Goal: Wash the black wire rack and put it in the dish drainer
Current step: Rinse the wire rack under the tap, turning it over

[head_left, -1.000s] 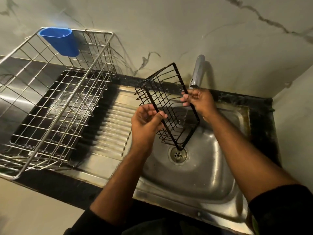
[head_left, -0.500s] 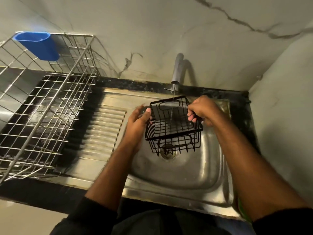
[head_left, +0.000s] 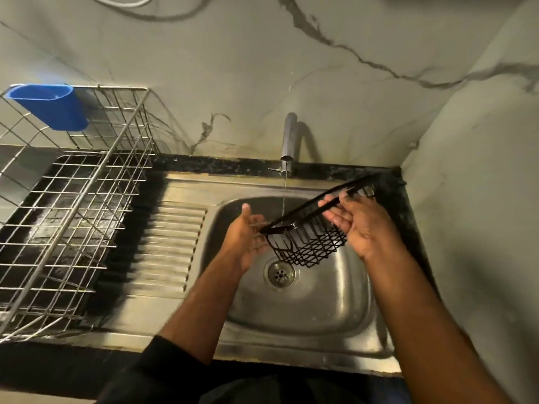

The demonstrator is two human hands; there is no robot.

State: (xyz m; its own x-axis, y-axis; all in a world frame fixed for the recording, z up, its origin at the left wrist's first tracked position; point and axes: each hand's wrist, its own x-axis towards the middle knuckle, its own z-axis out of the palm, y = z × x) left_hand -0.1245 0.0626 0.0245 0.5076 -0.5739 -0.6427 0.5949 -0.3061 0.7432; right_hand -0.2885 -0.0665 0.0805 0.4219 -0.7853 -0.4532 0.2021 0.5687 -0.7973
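The black wire rack (head_left: 309,243) hangs tilted over the steel sink basin (head_left: 320,301), its right end raised, with a thin stream from the tap (head_left: 288,144) falling onto it. My right hand (head_left: 361,225) grips its upper rim near the raised end. My left hand (head_left: 245,240) sits at the rack's lower left corner, palm up and fingers spread, touching the wires. The silver wire dish drainer (head_left: 73,217) stands on the counter to the left.
A blue plastic cup holder (head_left: 49,109) hangs on the drainer's back corner. The ribbed draining board (head_left: 169,246) lies between drainer and basin. The drain (head_left: 279,274) is below the rack. Marble walls close in behind and on the right.
The rack has tipped from level to a slant, with its right end lifted toward the back corner. My left hand has loosened from the rim to an open palm at the lower corner.
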